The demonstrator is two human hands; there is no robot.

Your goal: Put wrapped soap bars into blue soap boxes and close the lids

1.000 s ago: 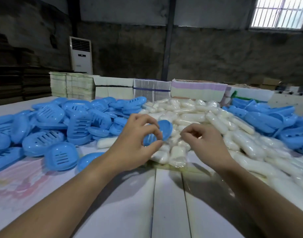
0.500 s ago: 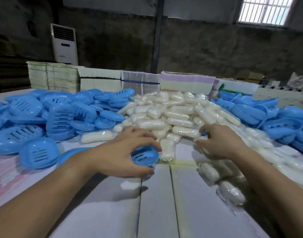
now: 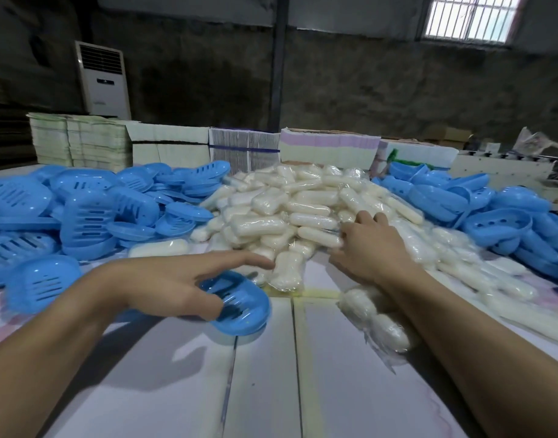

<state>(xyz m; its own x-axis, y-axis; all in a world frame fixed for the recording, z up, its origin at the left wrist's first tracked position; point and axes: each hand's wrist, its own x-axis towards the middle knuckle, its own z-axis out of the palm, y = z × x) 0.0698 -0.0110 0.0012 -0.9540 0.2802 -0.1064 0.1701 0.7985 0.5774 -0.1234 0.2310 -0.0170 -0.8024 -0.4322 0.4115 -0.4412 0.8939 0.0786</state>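
A closed blue soap box (image 3: 242, 306) with slots in its lid lies on the white table (image 3: 271, 374) in front of me. My left hand (image 3: 164, 287) lies over its left side, fingers stretched forward and thumb across the lid. A heap of white wrapped soap bars (image 3: 290, 203) fills the middle of the table. My right hand (image 3: 370, 248) reaches into the heap's near right side. Its fingertips curl over the end of one wrapped soap bar (image 3: 318, 239), with the thumb below it.
Blue soap box halves (image 3: 85, 213) are piled on the left, and more blue boxes (image 3: 505, 213) on the right. Loose wrapped bars (image 3: 375, 320) lie under my right forearm. Stacks of flat cartons (image 3: 246, 147) line the table's far edge. An air conditioner (image 3: 102, 80) stands by the wall.
My left hand brought the blue box down to the table and straightened its fingers over it. My right hand moved right and forward into the soap heap.
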